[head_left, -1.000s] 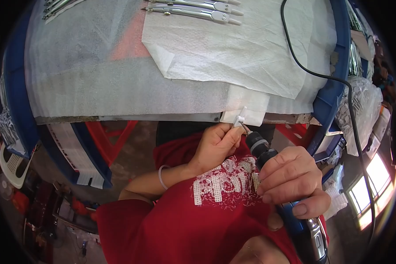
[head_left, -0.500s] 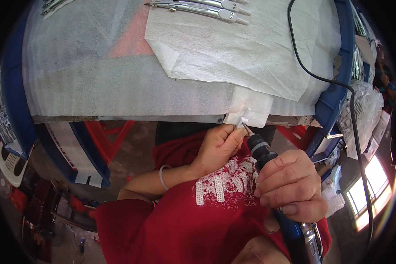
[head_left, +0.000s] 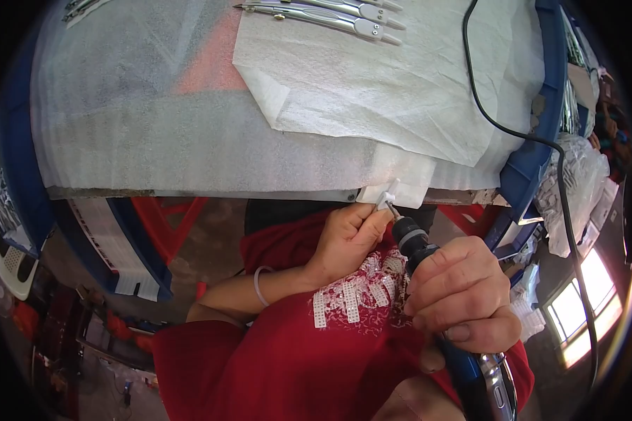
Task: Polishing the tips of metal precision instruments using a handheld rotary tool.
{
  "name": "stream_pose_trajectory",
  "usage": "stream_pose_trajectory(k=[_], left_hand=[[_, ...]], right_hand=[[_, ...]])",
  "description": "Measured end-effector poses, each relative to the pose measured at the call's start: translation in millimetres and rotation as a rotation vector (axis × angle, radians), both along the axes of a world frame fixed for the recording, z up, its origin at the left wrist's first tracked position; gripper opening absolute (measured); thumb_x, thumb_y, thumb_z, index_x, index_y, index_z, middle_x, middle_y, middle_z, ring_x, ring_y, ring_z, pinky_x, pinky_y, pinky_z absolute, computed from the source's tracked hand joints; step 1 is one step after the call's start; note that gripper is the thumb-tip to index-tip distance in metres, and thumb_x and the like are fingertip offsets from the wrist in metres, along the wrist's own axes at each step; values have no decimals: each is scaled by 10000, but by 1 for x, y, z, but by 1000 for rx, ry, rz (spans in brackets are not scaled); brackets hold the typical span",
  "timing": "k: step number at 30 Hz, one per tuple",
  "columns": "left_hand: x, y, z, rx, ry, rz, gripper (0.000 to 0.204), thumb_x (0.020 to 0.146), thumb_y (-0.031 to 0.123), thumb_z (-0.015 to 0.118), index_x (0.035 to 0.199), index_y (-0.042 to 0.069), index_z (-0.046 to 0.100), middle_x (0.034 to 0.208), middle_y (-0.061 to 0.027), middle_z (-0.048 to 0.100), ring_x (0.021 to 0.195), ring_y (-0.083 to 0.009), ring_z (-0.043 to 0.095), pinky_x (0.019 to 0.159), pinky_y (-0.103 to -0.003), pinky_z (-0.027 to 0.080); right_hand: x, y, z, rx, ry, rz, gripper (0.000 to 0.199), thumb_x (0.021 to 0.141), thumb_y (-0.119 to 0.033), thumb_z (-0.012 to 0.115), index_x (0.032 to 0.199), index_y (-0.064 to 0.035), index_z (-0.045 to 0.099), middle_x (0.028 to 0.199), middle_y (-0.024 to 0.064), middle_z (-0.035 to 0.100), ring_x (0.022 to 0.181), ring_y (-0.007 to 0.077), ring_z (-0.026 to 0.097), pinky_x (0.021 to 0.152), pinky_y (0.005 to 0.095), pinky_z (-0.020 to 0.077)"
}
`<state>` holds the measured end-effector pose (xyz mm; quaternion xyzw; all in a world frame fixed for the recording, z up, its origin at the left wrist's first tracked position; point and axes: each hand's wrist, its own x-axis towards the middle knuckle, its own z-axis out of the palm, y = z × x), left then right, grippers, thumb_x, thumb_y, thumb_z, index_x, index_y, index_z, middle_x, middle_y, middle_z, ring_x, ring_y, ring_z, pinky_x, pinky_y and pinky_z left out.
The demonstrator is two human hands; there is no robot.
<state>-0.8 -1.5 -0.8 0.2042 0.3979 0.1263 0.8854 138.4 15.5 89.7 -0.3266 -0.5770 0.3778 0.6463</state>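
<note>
A blue crate at the left edge of the worktop holds a heap of small silvery and white pieces, too blurred to name; below the worktop, also at the left, a blue tray carries a row of white strips; at the right, past a blue wall along the worktop's side, long shiny silver pieces lie close together, and just below them a clear plastic bag is bunched around pale contents.

The electric screwdriver is at the near edge of the worktop, in front of the person's chest; its long axis runs aslant, the rear end at the lower right and the bit pointing up and left to a small white piece; whether the tip touches it, I cannot tell. The tool has a black, ringed nose and a glossy dark-blue body with a silvery panel; the white piece is slim and smooth, over a white pad at the edge.

The right hand is wrapped around the screwdriver; the left hand pinches the white piece between thumb and fingers. Silver compasses lie side by side on a white sheet, farther off.
</note>
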Motion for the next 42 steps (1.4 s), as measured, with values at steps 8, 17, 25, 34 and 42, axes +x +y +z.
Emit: stream_pose_trajectory(k=[8, 17, 25, 34, 42], left_hand=[[0, 2, 2, -5, 1, -5, 241, 1004, 177, 546, 859, 12, 645, 626, 58, 494, 539, -10, 408, 473, -207, 325], [1, 6, 8, -34, -35, 7, 221, 1009, 171, 538, 943, -4, 657, 626, 63, 471, 530, -7, 384, 468, -201, 309], [1, 7, 8, -40, -16, -4, 209, 999, 160, 553, 925, 0, 666, 620, 62, 468, 531, -8, 385, 468, -203, 308], [1, 8, 8, -15, 9, -22, 205, 994, 154, 562, 921, -5, 670, 620, 59, 481, 540, -10, 406, 475, -204, 323], [1, 11, 11, -4, 42, -45, 203, 990, 151, 568, 923, -3, 681, 622, 67, 484, 554, -6, 411, 485, -202, 326]], right_hand=[[1, -6, 3, -4, -26, -18, 269, 794, -61, 722, 945, -24, 504, 697, 157, 645, 547, 247, 635, 486, 332, 525], [15, -16, 7, 6, -178, 16, 474, 851, -265, 756, 1130, -83, 419, 805, 92, 649, 609, 182, 671, 498, 266, 545], [7, -14, 5, -11, -37, -38, 320, 785, -91, 754, 969, -24, 501, 720, 165, 654, 575, 258, 644, 512, 344, 540], [4, -9, 2, -4, -18, -41, 174, 773, -17, 636, 886, 9, 505, 689, 181, 634, 545, 260, 627, 476, 343, 524], [7, -4, 1, -23, 17, 2, 153, 780, -9, 623, 872, 11, 502, 676, 176, 625, 535, 253, 621, 466, 333, 520]])
